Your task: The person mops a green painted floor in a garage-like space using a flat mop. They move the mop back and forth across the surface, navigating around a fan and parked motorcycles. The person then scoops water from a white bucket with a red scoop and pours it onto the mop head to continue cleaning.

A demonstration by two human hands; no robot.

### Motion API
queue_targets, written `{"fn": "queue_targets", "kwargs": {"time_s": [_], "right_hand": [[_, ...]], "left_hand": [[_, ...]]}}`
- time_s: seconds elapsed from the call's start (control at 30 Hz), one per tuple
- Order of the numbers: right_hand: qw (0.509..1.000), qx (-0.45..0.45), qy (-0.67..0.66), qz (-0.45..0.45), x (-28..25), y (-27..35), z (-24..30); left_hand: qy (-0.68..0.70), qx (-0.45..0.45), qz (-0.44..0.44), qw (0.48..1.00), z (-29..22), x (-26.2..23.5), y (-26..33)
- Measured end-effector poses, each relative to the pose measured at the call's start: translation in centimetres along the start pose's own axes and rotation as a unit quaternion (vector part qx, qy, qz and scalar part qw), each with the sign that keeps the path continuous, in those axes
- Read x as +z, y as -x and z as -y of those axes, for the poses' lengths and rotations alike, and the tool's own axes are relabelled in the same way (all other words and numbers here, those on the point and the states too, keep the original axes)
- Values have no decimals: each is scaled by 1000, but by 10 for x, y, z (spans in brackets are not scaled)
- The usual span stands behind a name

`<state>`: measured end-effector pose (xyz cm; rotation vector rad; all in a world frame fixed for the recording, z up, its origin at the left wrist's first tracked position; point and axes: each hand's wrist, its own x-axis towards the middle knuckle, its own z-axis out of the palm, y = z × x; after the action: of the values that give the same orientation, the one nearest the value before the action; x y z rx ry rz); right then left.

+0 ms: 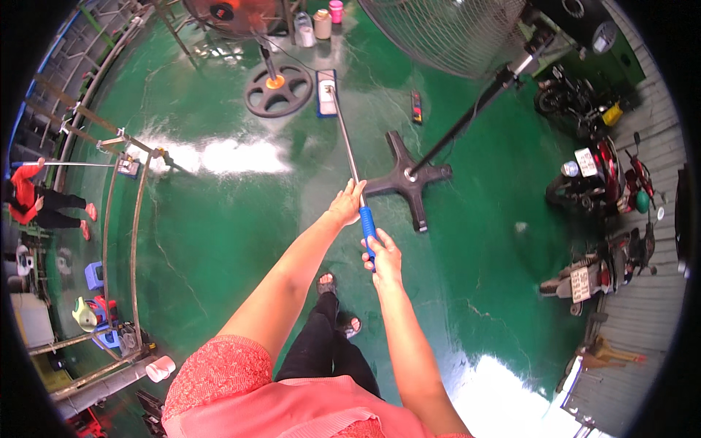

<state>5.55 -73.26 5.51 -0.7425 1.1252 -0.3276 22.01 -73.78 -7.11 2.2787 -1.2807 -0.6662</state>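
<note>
A flat mop (328, 106) with a blue-edged rectangular head lies on the green floor ahead of me, beside the round black base of a fan. Its silver pole (346, 141) slants back toward me and ends in a blue grip (368, 226). My left hand (347, 202) is closed around the pole just above that grip. Lower down, my right hand (382, 255) wraps the blue grip near its end. Both arms reach forward, the left one farther out.
A standing fan's cross-shaped base (409, 174) sits right of the pole. The round fan base (278, 91) is left of the mop head. Parked motorcycles (606, 175) line the right wall. At left, a person (44, 197) holds another mop beyond a metal frame (139, 248).
</note>
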Motion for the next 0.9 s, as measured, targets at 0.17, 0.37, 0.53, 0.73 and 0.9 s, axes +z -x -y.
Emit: {"fn": "queue_targets", "kwargs": {"time_s": [0.17,0.37,0.53,0.73,0.9], "right_hand": [[998,24,-24,-47,-79,77,-54],[980,134,-129,-73,-137,235,-87],[962,161,-211,-59,-137,247,-70],[966,85,-242,-24,-86,82,-63],[955,46,-291,-41,-59,-27,-17]], "left_hand": [[-42,92,9,995,-34,75,81],[36,148,95,984,-130,62,230],[82,186,107,973,-134,70,221],[-51,244,55,967,-48,77,60],[-182,169,135,959,-49,55,-67]]}}
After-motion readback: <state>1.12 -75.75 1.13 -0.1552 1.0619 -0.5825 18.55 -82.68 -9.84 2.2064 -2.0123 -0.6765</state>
